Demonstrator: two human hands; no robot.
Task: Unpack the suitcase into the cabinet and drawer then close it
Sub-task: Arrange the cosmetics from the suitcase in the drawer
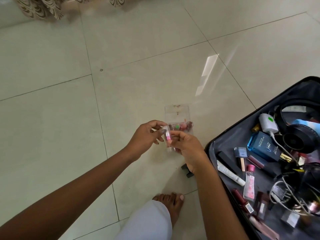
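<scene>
Pinching the clear plastic tube of pink cosmetic (168, 139) between left hand (146, 135) and right hand (187, 149), we held it above the transparent acrylic organiser (177, 113) on the tiled floor (121, 80), presumably to slot it in; the open black suitcase (240, 130), not yet emptied, lay alongside.

You look down on pale cream floor tiles (138, 66) with thin dark grout lines. The curtain (39, 7) is beige with brown scallops. Your suitcase (232, 141) is black, lined grey. It holds black headphones (299, 135), a blue box (263, 148) and a white charger (267, 123) with a green patch. The tube (168, 138) is pink, your trouser leg (149, 222) white.
</scene>
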